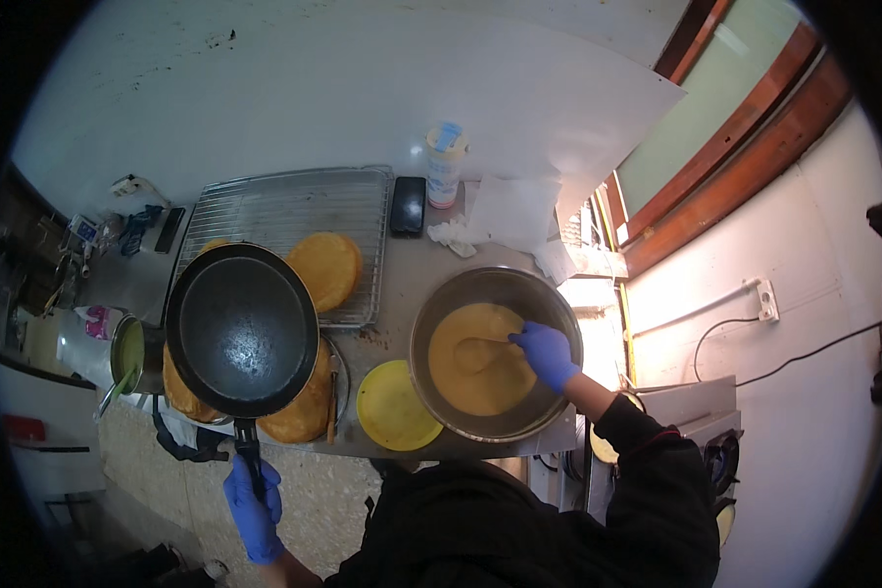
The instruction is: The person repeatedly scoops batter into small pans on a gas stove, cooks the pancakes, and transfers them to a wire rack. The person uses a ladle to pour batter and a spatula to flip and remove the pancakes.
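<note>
My left hand (253,500), in a blue glove, grips the handle of a black frying pan (242,331). The pan is held level, its inside bare and shiny. Beneath it, partly hidden, are round golden-brown pancakes (298,419), with a wooden-handled utensil (332,408) lying at their right edge. My right hand (547,356), also gloved in blue, is inside a large metal pot (492,430). Its fingers are closed on a scoop-like utensil (485,353) dipped in tan batter (459,382). The utensil's exact shape is hard to tell. Beside the pot sits a yellow plate (397,404).
Behind the pan, a wire rack (264,198) carries another pancake (325,270). A phone (409,206), a tall plastic cup (445,165) and crumpled paper (453,235) lie near the wall. A pot with green contents (128,353) stands left; a stove (720,456) is at right.
</note>
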Demonstrator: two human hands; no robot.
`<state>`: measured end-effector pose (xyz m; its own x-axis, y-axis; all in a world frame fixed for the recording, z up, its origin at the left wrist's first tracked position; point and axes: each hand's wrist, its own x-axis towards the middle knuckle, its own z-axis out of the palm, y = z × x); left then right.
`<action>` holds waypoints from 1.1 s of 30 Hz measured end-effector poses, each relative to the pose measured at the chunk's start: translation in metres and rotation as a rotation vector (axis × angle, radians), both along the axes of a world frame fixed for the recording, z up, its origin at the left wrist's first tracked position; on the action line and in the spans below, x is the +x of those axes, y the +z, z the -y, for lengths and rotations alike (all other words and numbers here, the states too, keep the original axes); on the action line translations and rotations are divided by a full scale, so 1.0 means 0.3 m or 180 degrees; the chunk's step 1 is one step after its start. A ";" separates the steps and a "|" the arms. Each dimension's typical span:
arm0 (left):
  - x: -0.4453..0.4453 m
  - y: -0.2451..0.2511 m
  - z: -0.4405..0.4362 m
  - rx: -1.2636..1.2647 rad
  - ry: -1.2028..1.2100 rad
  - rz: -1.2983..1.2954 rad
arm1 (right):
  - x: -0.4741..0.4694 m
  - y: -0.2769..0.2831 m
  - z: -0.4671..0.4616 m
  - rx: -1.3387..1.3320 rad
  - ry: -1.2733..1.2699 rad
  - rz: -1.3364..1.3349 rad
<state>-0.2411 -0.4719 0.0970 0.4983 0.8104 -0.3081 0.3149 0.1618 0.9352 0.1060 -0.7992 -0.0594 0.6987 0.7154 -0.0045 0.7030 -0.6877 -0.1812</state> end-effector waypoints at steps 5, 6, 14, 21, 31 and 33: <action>0.035 0.047 0.014 0.0621 -0.0623 -0.0728 | 0.025 0.142 0.071 0.0885 -0.0652 -0.0665; 0.053 0.049 0.004 0.0097 -0.0660 -0.0783 | 0.023 0.192 0.080 0.1020 -0.0617 -0.0624; 0.377 -0.054 0.125 -0.1667 -0.2887 -0.1285 | -0.061 0.507 0.147 0.1273 -0.0408 -0.0506; 0.521 0.051 0.117 -0.2018 -0.4275 -0.2123 | -0.185 0.465 0.166 0.1285 -0.0328 0.0169; 0.384 0.096 -0.028 0.1137 -0.4384 -0.0717 | -0.087 0.783 0.157 0.1079 -0.0281 0.1514; 0.375 -0.004 0.010 0.1721 -0.4094 0.0097 | -0.081 0.864 0.158 0.1051 -0.0244 0.1766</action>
